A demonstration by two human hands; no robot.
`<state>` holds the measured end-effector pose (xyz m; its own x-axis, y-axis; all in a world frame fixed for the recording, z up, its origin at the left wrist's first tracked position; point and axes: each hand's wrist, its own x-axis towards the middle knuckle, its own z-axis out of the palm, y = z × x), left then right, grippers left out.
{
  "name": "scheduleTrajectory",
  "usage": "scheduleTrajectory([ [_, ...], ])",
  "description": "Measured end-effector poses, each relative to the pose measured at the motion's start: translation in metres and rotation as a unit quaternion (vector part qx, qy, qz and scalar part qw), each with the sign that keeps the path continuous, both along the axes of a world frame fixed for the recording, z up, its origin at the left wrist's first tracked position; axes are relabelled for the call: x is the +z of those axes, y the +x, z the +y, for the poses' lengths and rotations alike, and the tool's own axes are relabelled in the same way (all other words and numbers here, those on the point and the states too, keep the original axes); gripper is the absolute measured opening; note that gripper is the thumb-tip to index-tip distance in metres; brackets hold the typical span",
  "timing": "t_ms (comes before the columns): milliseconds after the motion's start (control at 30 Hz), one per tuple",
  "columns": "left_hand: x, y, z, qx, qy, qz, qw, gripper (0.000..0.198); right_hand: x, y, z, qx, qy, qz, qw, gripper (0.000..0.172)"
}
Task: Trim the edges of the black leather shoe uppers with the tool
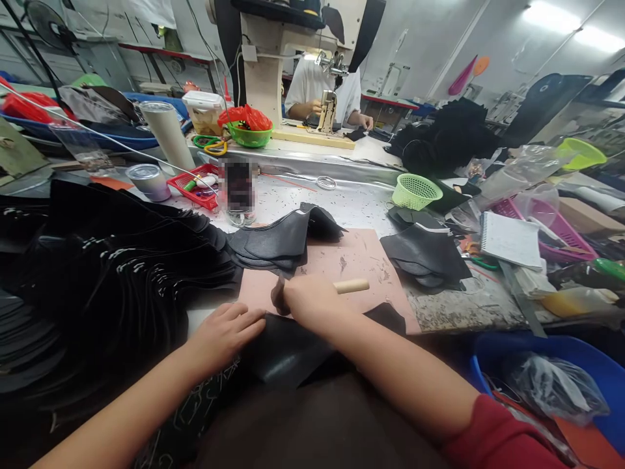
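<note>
My right hand is closed around a hammer; its pale wooden handle sticks out to the right, and its dark head shows at the left of my fist. Beside it, my left hand lies with fingers stretched out at the edge of a black leather piece. That piece hangs over the near edge of a pinkish board, partly hidden by my right forearm. Stacked black leather pieces rest on the board's far left part. More black pieces lie to its right.
A large pile of black pieces fills the left. Behind are a red tray, tumblers and a green basket. A notebook and a blue tub stand right. Across the table, a person sits behind a sewing machine.
</note>
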<state>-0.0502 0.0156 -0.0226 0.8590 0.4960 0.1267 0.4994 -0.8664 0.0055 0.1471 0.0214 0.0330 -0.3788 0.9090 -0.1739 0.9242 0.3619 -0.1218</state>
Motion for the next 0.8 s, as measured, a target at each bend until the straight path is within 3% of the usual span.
scheduleTrajectory([
  [200,-0.005,0.002,-0.012,0.047,0.054,-0.020,0.997,0.032,0.000,-0.008,0.004,0.018,0.005,0.008,1.000,0.014],
  [333,0.000,0.009,-0.020,0.087,0.059,-0.023,0.994,0.026,-0.002,-0.013,0.006,0.013,0.067,0.048,0.996,0.020],
  [433,0.015,0.033,-0.026,0.085,-0.017,-0.040,0.995,0.019,-0.009,-0.012,0.008,0.002,0.020,0.040,0.999,0.019],
  [500,0.025,0.060,-0.031,0.038,-0.101,-0.070,0.992,0.027,-0.012,-0.005,0.010,-0.018,0.000,0.049,0.999,0.019],
  [600,0.029,0.102,-0.037,-0.050,-0.196,-0.092,0.975,0.050,-0.008,0.022,0.010,-0.092,0.027,0.091,0.991,0.024],
  [667,0.026,0.122,-0.036,-0.091,-0.234,-0.078,0.965,0.039,-0.004,0.052,0.008,-0.156,0.035,0.091,0.983,0.024],
  [733,0.026,0.130,-0.028,-0.091,-0.270,-0.061,0.957,0.028,-0.003,0.088,0.003,-0.212,0.033,0.077,0.974,0.024],
  [800,0.039,0.129,-0.015,-0.037,-0.289,-0.067,0.954,0.028,-0.007,0.126,-0.004,-0.254,0.037,0.077,0.963,0.026],
])
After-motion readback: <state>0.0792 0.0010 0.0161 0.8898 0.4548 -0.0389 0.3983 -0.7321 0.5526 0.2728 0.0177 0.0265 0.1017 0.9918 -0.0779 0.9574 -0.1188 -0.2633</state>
